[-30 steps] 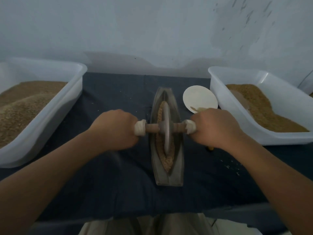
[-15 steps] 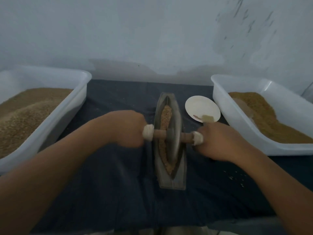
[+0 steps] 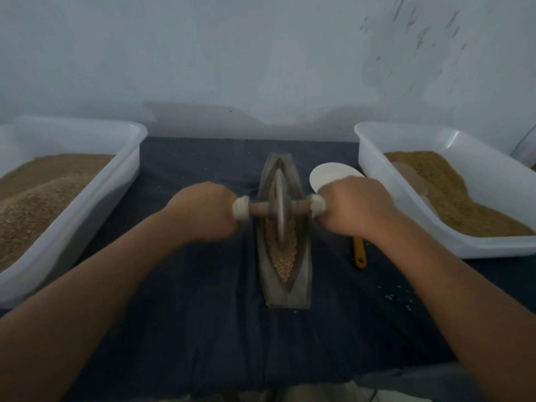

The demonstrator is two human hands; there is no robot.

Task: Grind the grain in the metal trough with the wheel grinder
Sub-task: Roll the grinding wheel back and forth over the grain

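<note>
On the dark cloth [image 3: 203,314] sits one metal trough [image 3: 285,291], lying lengthwise away from the person, with one wheel grinder [image 3: 280,204] standing upright in its groove around the middle. Grain [image 3: 282,261] fills the groove, showing mostly on the near side of the disc. Two white tubs flank it, the left tub [image 3: 87,216] and the right tub [image 3: 374,158], each holding a heap of brown grain. One white dish [image 3: 327,175] lies just right of the trough's far half, partly behind the right hand, and one yellow handle [image 3: 359,252] pokes out from under that wrist.

Bare cloth runs on both sides of the trough – a wider strip to the left tub, a narrower one to the right, where the dish and handle lie. A few loose grains dot the cloth near the right forearm.

Two hands work level with each other – the left hand [image 3: 203,211], slightly blurred, and the right hand [image 3: 355,207] are each curled in a fist round one end of the wooden axle, knuckles up, just outside its white-wrapped collars. Both forearms reach forward from the lower corners.
</note>
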